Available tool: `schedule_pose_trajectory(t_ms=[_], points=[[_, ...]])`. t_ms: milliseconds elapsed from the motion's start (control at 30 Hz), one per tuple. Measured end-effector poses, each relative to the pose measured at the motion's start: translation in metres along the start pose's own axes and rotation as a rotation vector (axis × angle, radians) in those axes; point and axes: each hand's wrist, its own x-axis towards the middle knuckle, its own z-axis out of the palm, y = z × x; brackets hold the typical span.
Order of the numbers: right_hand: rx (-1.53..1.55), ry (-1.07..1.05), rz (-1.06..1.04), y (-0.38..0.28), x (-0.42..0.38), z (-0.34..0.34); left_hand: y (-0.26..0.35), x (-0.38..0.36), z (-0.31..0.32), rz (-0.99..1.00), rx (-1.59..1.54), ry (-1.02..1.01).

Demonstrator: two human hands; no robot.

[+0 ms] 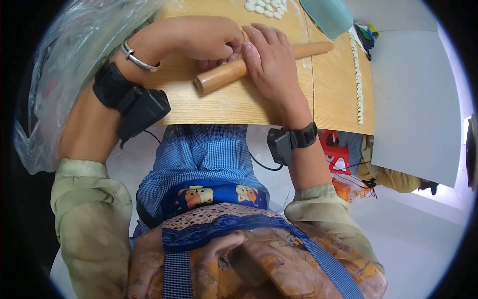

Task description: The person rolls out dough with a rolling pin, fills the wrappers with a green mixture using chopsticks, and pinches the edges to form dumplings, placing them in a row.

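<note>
Up in the top middle of the frame, both hands were down on the wooden board (234,102). The rolling pin (219,77) lay across it at a slant, its blunt near end poking out toward the lower left and its far end (313,49) showing at the upper right. The right hand (271,57) was laid flat over the middle of the pin, palm down, fingers stretched toward the top of the frame, pressing rather than gripping: an open hand resting on the wood. The left hand (209,37) sat just to the left of it, curled over with its fingertips tucked down against the pin and right beside the right hand's fingers. Whatever it pinched was hidden under the knuckles, so I could not tell what that curled grip held.

A silver bangle (135,59) circled the left wrist, with a black strapped device (134,102) just below it; a second black device (289,142) sat on the right wrist, below the board's edge.

At the very top, small white dough pieces (266,7) lay in a cluster, well apart from the hands. A teal bowl (326,17) stood at the upper right, and a long dough rope (357,74) ran down the board's right side. A clear plastic bag (59,74) bulged at the left.
</note>
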Motion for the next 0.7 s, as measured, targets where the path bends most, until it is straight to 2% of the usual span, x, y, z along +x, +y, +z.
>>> schedule_pose_trajectory(t_ms=[67,133,333,367,433,533,700], points=[[0.004,-0.015,0.012,0.0,-0.008,-0.003,-0.001,0.001,0.0,-0.021,-0.016,-0.015],[0.003,-0.03,0.024,-0.002,-0.021,-0.01,-0.007,0.007,0.001,0.151,0.166,-0.044],[0.011,-0.096,0.112,-0.018,-0.062,-0.031,0.001,0.003,0.004,0.224,0.241,-0.013],[-0.004,-0.113,0.128,-0.021,-0.066,-0.033,0.0,0.002,0.005,0.224,0.242,-0.014],[-0.023,-0.128,0.147,-0.023,-0.068,-0.035,-0.001,0.001,0.007,0.131,-0.001,0.01],[-0.009,-0.132,0.147,-0.024,-0.065,-0.035,0.002,0.002,0.007,0.056,-0.033,-0.009],[-0.013,-0.085,0.092,-0.017,-0.047,-0.023,-0.001,0.002,0.003,0.058,-0.034,-0.006]])
